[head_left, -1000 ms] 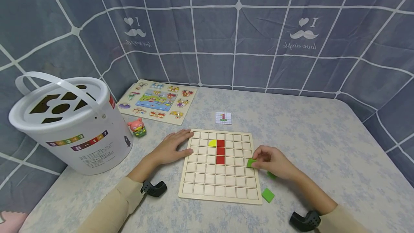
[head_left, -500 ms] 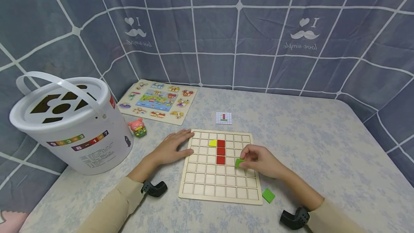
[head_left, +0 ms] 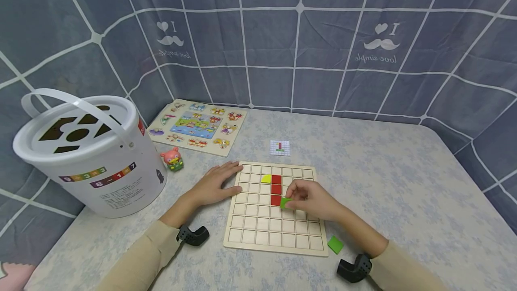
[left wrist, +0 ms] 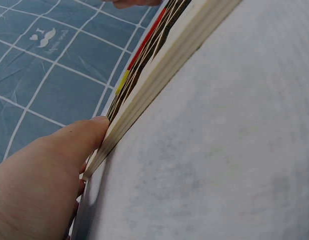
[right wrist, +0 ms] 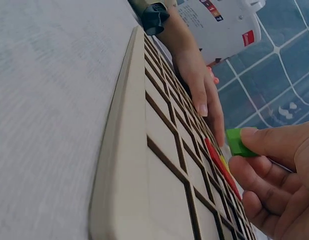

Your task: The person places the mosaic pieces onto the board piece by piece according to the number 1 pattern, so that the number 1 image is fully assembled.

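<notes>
A wooden grid board (head_left: 258,239) lies on the table with three red tiles (head_left: 276,189) in a column and a yellow quarter-round piece (head_left: 266,178) left of the top one. My right hand (head_left: 311,199) pinches a green square tile (head_left: 285,203) between thumb and fingers, over the board just right of the lowest red tile. In the right wrist view the green tile (right wrist: 239,142) is tilted above the grid. My left hand (head_left: 216,184) rests with its fingers straight along the board's left edge; the left wrist view shows its thumb at the rim.
Another green tile (head_left: 335,244) lies by the board's lower right corner. A small pattern card (head_left: 280,147) sits behind the board. To the left are a white bucket (head_left: 117,192), a pink-headed toy figure (head_left: 173,160) and a picture puzzle (head_left: 195,125).
My right hand has carried the green tile leftward across the board, from its right edge to beside the red column. My left hand has stayed in place.
</notes>
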Tool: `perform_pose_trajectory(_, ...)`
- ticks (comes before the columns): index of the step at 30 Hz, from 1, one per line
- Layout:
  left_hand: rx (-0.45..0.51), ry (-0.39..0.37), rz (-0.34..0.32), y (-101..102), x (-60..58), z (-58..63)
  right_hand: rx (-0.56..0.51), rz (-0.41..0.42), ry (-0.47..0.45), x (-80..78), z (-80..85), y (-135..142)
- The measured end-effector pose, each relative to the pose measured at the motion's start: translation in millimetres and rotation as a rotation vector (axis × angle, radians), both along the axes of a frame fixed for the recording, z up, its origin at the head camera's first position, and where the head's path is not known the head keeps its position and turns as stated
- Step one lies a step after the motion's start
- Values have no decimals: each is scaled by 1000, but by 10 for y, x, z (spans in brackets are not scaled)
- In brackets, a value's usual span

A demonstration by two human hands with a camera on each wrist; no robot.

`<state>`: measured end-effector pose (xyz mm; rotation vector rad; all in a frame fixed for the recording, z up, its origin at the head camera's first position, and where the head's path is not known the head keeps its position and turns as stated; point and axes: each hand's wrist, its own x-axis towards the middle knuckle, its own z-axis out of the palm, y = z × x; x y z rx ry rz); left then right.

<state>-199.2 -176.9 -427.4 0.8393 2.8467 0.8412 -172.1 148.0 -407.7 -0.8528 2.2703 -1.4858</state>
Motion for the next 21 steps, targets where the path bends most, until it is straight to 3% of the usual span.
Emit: perform_pose_trajectory(21, -6, 1, 6, 0, -5, -8, -4, 4, -14, -21, -26, -320)
